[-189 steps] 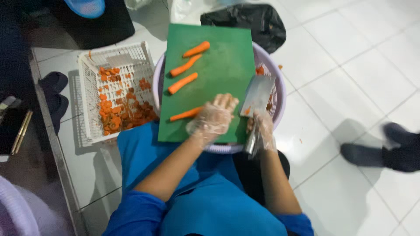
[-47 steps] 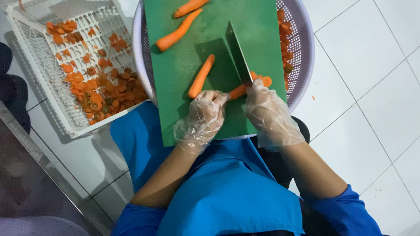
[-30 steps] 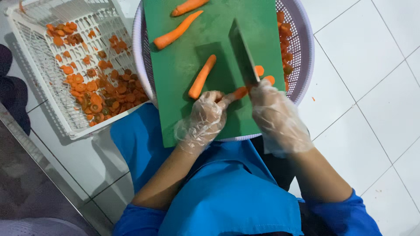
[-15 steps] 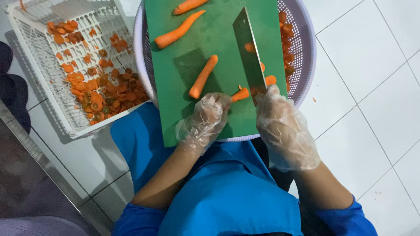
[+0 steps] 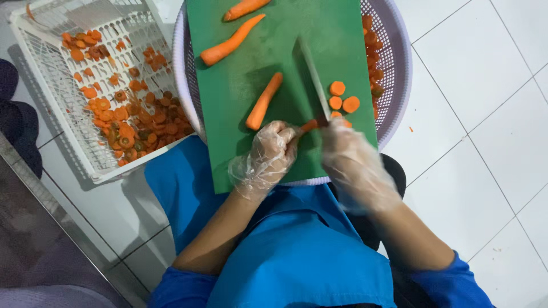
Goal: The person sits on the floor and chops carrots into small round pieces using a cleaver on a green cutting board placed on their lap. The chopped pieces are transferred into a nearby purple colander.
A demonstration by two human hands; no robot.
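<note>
A green cutting board (image 5: 251, 142) lies across a round lilac basket (image 5: 394, 63). My left hand (image 5: 265, 157), in a clear plastic glove, pins the short end of a carrot (image 5: 309, 125) to the board. My gloved right hand (image 5: 354, 162) grips a cleaver (image 5: 315, 80), its blade edge-down on that carrot. Three cut slices (image 5: 341, 97) lie just right of the blade. A whole carrot (image 5: 264, 101) rests left of the blade, and two more carrots (image 5: 231, 41) lie at the board's far end.
A white slatted crate (image 5: 65, 122) with several carrot slices (image 5: 123, 117) sits on the tiled floor to the left. More carrot pieces (image 5: 374, 54) lie inside the basket, right of the board. Dark shoes (image 5: 17, 114) are at the far left.
The cleaver has kept chopping: it was lifted half a second ago and is down on the carrot now. The carrot has become shorter and more slices lie beside the blade.
</note>
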